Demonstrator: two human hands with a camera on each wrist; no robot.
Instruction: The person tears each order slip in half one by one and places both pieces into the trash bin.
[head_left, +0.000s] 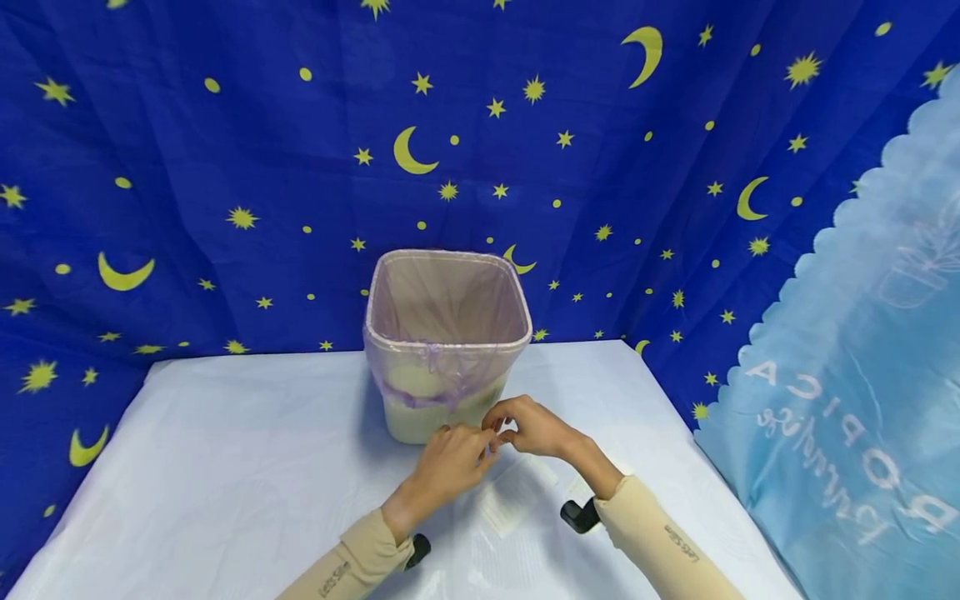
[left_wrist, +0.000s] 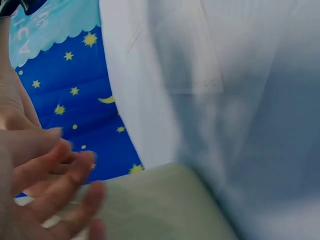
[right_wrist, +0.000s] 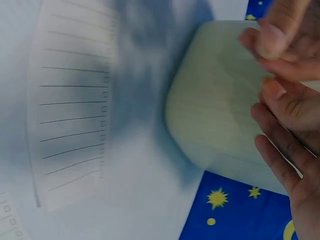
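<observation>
Both hands meet close in front of a pale square bin lined with a thin translucent purple bag, which folds down over the rim and is bunched at the front. My left hand reaches in from the left, thumb close to the index finger. My right hand arches over from the right, bent fingers right at the left fingertips. In the right wrist view, the left hand is above the right hand, whose lower fingers are spread. I cannot tell whether something thin is between the fingertips.
A white sheet printed with short lines lies on the white-covered table, near the hands. A second printed paper lies beside it. Behind the bin hangs a blue star-and-moon curtain; a light blue cloth hangs at the right.
</observation>
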